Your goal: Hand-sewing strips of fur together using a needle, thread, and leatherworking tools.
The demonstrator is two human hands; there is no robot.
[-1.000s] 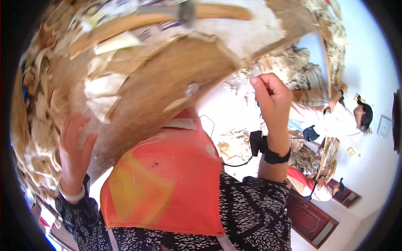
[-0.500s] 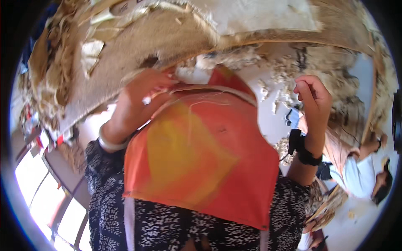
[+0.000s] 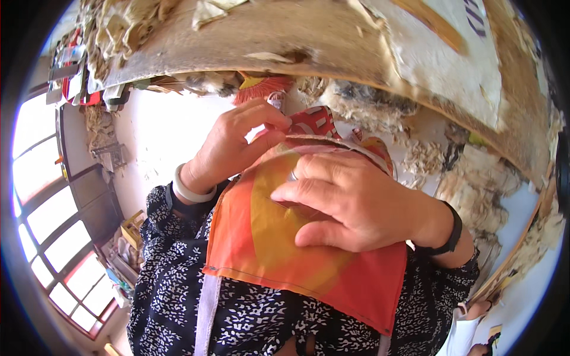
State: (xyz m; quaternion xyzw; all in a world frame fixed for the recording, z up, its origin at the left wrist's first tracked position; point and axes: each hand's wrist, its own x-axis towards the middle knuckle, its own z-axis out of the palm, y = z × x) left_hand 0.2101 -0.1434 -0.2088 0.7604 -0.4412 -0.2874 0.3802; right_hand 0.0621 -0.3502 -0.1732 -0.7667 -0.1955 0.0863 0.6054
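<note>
A red, orange and yellow apron (image 3: 309, 261) hangs over my front, above black clothing with a white pattern. At the upper left of its pale-edged hem, my left hand (image 3: 237, 136) is closed in a pinch, thumb and forefinger drawn together. Whatever lies between those fingertips is too small to make out. Across the apron's middle rests my right hand (image 3: 362, 204), palm down, its fingers stretched out and its thumb apart. It covers part of the yellow patch. Beyond the hem, a red patterned cloth (image 3: 317, 121) shows.
A long, worn wooden board (image 3: 332, 44) spans the far side, with a pale sheet (image 3: 439, 65) and a wooden stick (image 3: 430, 24) on it. Below it are a red broom (image 3: 264, 89) and bundles of fleecy hides (image 3: 475, 172). Windows stand at left; another person (image 3: 463, 329) is at lower right.
My right hand has come in from the right, from raised beside the apron to flat on it. My left hand stays near the hem. The view has turned, showing more window and broom.
</note>
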